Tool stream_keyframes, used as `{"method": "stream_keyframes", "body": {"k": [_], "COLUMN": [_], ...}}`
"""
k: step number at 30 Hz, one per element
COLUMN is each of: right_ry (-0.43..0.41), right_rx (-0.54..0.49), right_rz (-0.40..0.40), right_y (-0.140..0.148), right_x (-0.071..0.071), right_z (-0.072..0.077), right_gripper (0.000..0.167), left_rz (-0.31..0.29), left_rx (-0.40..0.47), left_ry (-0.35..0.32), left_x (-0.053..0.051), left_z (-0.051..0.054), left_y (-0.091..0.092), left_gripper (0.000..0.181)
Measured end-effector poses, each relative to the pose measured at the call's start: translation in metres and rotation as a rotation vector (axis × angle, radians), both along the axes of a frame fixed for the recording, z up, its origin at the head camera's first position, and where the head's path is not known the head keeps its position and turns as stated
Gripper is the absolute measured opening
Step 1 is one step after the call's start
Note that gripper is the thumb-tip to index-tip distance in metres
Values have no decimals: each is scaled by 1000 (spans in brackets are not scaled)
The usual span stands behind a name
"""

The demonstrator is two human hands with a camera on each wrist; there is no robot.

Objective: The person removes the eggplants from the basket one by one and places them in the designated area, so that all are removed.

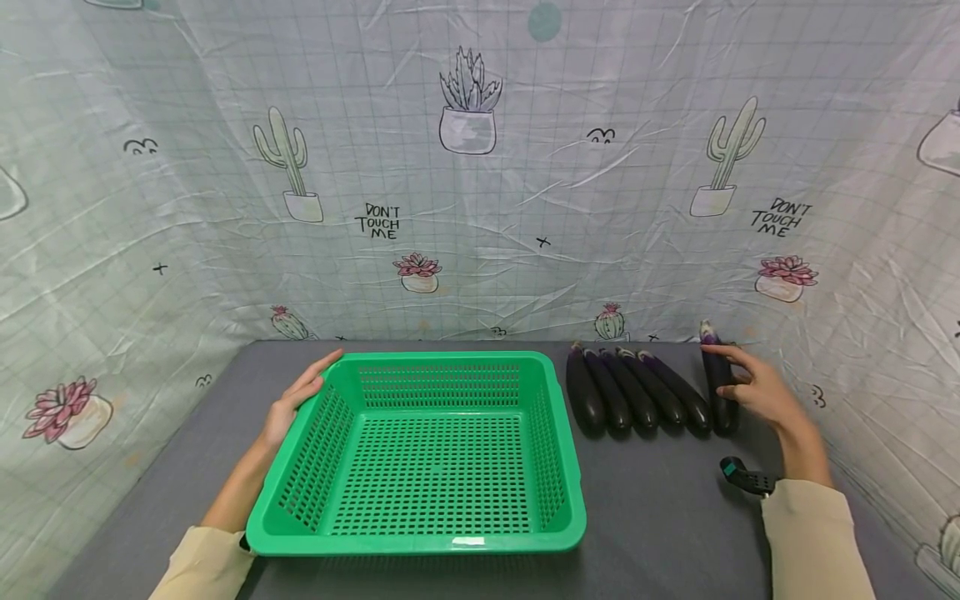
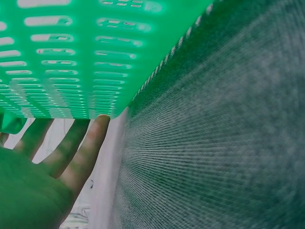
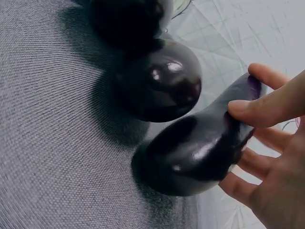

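Note:
A green slotted plastic basket (image 1: 438,546) stands on the grey tabletop, with nothing inside. My left hand (image 1: 288,406) rests along its left rim near the far corner; in the left wrist view, its straight fingers (image 2: 83,157) touch the basket's outer wall. To the basket's right, several dark eggplants (image 1: 628,392) lie side by side, stems toward the back. My right hand (image 1: 761,392) grips the rightmost eggplant (image 3: 190,152), thumb on one side and fingers around the other. That eggplant's rounded end is low, at or close to the cloth.
Behind the table hangs a pale curtain (image 1: 525,192) printed with potted plants, which also runs down both sides. A dark wrist strap with a small device (image 1: 742,475) is at the right wrist. The grey cloth (image 1: 645,517) covers the table.

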State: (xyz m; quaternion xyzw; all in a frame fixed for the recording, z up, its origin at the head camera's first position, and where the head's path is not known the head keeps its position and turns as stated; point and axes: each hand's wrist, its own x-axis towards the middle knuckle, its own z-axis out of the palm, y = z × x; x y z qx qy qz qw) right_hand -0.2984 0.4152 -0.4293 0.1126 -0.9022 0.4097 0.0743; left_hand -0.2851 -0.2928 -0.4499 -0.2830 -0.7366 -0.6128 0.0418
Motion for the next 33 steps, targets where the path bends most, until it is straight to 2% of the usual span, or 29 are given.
{"method": "stream_keyframes", "body": {"k": [8,33], "right_ry": [12,-87], "right_rx": [66,160], "right_rz": [-30,-93], "right_y": [-1,-5], "right_x": [-6,-5], "right_z": [-6,-12], "right_gripper": [58,44], "left_rz": [15,10], "left_rx": [-12,-5], "left_ry": [2,14], "left_x": [0,-1], "left_z": [0,-1], "left_y": [0,1], "left_gripper": [53,52]}}
